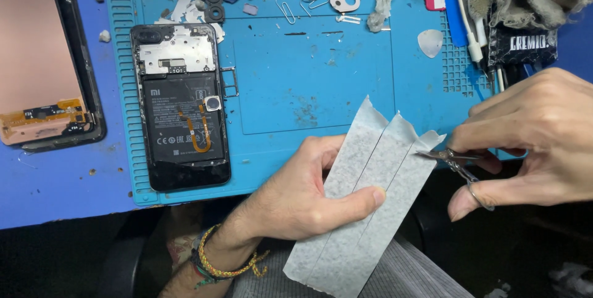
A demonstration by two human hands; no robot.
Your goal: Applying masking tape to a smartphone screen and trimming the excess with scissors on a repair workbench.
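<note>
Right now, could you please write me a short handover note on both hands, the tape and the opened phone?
Left hand: grip shut on the sheet of grey tape strips, thumb on top, holding it over the lap below the mat's edge.
Right hand: grip shut on small scissors, blades at the sheet's upper right corner.
Opened phone: back off, battery and orange flex showing, lying on the left of the blue work mat, untouched.
Detached screen: left of the mat.
Done: phone opened. Left: the strips show no finished cut, and none is on the phone.
</note>
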